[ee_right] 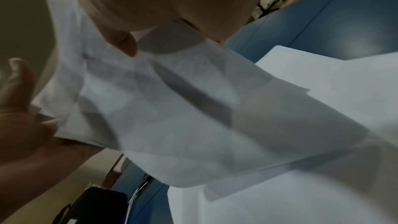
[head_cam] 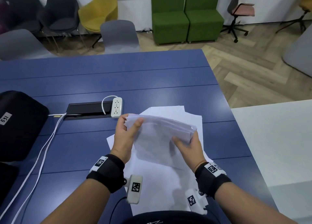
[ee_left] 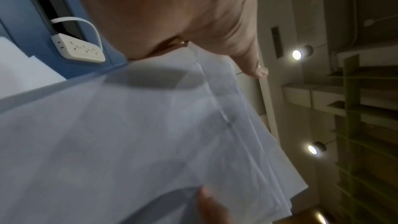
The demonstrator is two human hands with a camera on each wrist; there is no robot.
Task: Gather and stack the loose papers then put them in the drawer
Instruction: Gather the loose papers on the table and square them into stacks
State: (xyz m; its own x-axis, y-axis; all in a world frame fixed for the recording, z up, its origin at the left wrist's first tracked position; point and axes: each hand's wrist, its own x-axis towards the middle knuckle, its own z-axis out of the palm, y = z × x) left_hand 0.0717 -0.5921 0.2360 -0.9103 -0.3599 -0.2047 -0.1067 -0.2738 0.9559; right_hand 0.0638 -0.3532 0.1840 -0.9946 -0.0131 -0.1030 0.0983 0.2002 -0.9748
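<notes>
A sheaf of white papers (head_cam: 158,132) is held tilted above the blue table (head_cam: 81,82), its far edge raised. My left hand (head_cam: 125,131) grips the sheaf's left corner, thumb on top. My right hand (head_cam: 189,143) grips its right edge, thumb across the top sheet. More loose white sheets (head_cam: 162,181) lie spread on the table beneath, reaching to the near edge. In the left wrist view the sheaf (ee_left: 133,142) fills the frame under my palm. In the right wrist view the sheaf (ee_right: 172,108) shows uneven, offset edges. No drawer is in view.
A white power strip (head_cam: 116,107) lies by a black cable slot (head_cam: 87,109), and white cables (head_cam: 42,149) run toward the near left. A black bag (head_cam: 18,122) sits at the left. A white table (head_cam: 273,139) adjoins on the right. Chairs stand beyond.
</notes>
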